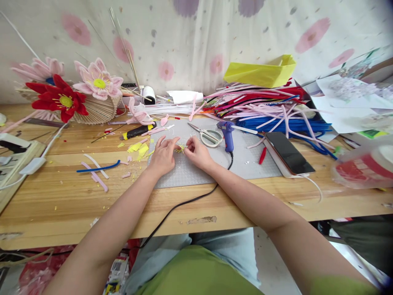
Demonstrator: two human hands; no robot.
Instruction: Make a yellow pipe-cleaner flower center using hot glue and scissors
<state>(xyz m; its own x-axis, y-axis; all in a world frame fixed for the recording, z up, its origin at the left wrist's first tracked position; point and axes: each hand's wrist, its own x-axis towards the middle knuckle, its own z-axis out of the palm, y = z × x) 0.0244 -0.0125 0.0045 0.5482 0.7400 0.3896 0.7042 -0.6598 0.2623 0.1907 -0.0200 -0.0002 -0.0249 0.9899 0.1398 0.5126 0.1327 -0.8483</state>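
Over the grey cutting mat (196,176), a small yellow fringed piece (180,148) shows between my two hands. My left hand (163,153) is on its left side, with the fingers bent together and the fingertips at the piece. On the other side my right hand (195,150) pinches at its edge, thumb and forefinger together. The fingers cover part of the piece. Just beyond the right hand lie scissors (211,138) with pale handles. A purple glue gun (227,137) rests on the mat farther right.
Pink and red fuzzy flowers (66,101) stand at the back left. Yellow scraps (143,150) and a black-yellow cutter (137,131) lie left of the mat. Pipe cleaners (276,123) are heaped behind, a phone (290,152) sits right, and a black cable (184,203) crosses the front.
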